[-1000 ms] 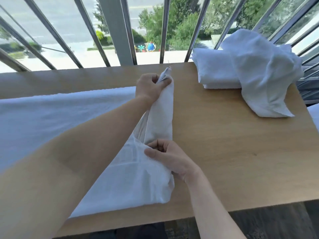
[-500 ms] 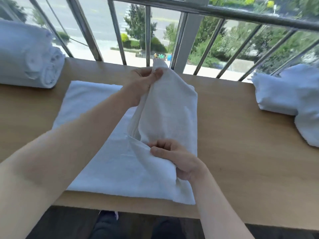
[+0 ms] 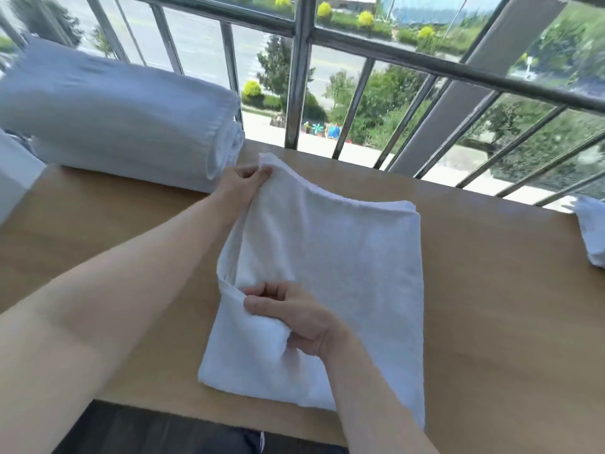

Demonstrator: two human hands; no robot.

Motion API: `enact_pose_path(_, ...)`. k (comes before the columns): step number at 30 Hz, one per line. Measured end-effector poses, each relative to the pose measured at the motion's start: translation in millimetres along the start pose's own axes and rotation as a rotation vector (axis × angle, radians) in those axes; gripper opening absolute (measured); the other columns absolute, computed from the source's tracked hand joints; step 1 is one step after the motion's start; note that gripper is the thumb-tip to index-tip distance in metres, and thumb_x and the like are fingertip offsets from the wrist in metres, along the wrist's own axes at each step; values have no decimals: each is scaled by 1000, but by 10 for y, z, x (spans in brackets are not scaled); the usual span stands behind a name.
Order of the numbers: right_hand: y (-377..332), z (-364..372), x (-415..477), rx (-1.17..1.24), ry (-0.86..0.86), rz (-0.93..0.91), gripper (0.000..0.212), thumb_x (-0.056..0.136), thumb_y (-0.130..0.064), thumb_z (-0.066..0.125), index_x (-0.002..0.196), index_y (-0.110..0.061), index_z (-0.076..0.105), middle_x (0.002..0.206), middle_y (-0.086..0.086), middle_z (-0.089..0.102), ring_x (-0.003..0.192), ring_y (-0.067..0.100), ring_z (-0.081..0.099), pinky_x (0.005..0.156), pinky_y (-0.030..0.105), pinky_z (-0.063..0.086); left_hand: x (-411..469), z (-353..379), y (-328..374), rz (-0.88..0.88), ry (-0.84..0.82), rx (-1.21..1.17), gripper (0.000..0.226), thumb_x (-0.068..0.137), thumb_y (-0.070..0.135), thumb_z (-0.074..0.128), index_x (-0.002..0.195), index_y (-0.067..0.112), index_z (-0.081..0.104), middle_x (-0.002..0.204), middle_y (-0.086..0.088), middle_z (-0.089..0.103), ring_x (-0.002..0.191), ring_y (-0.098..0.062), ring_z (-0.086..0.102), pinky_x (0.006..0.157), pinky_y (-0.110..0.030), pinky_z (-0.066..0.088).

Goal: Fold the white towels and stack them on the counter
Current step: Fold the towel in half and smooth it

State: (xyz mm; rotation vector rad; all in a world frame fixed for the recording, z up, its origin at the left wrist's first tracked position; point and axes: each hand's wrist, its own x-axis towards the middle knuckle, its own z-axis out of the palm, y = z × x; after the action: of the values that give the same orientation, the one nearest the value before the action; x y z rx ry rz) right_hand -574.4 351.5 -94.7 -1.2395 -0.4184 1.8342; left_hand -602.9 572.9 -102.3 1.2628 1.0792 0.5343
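**Both hands pinch the towel**

The left hand (image 3: 244, 178) pinches the far corner of the towel (image 3: 343, 263), lifted off the counter (image 3: 114, 231); the right hand (image 3: 294, 317) clenches the near left edge. Left of the far grip lies a stack (image 3: 124, 126), seemingly folded towels. Far right, another white cloth (image 3: 591, 231) shows, cropped.

Both hands (image 3: 284, 317) pinch the white towel (image 3: 353, 263) on the counter (image 3: 491, 306)

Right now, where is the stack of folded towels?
In the head view the stack of folded towels sits at the counter's far left, by the railing, just beyond the left hand.
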Motion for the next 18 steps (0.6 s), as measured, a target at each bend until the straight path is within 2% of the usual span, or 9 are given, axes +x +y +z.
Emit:
enact_pose_path(2, 209, 107, 197, -96, 138, -5, 22, 82, -23, 79, 102, -16, 72, 93, 7, 63, 86, 19, 62, 78, 33, 49, 104, -107, -260, -50, 7, 33, 33, 95, 32, 67, 119, 10, 73, 112, -11, 73, 97, -22, 69, 91, -37, 56)
enact_pose_path(4, 372, 226, 317, -210, 247, -31, 28, 83, -23, 79, 107, -13, 70, 87, 4, 56, 81, 15, 56, 77, 31, 46, 161, -158, -442, -83, 40, 29, 31, 95, 33, 68, 114, 10, 74, 101, -7, 76, 91, -21, 71, 83, -35, 59)
enact_pose_path(7, 496, 338, 395, -359, 342, -71, 27, 82, -30, 78, 106, -21, 67, 76, -9, 53, 70, 4, 52, 70, 23, 45, 187, -165, -572, -91, 46, -60, 15, 93, 26, 71, 93, 12, 74, 72, 6, 75, 64, -9, 70, 60, -25, 58)
enact_pose_path(10, 520, 372, 414, -471, 372, -78, 25, 82, -38, 75, 103, -31, 64, 75, -14, 55, 67, -1, 54, 66, 18, 47, 117, -196, -595, -92, 37, -86, 8, 88, 24, 77, 87, 19, 71, 81, 4, 75, 69, -12, 70, 68, -31, 60)
enact_pose_path(15, 579, 397, 462, -516, 403, -104, 24, 82, -37, 76, 101, -32, 61, 74, -12, 57, 65, -2, 55, 61, 13, 46, -268, -361, -830, -137, 14, -17, 29, 80, 32, 84, 97, 16, 68, 95, -4, 75, 83, -21, 73, 74, -39, 60)
enact_pose_path(18, 631, 400, 491, -512, 407, -133, 23, 83, -35, 76, 100, -31, 62, 74, -10, 56, 61, -2, 53, 58, 13, 46, -548, -482, -963, -164, -1, 7, 40, 75, 39, 87, 99, 14, 68, 92, 1, 77, 83, -19, 75, 66, -31, 60)
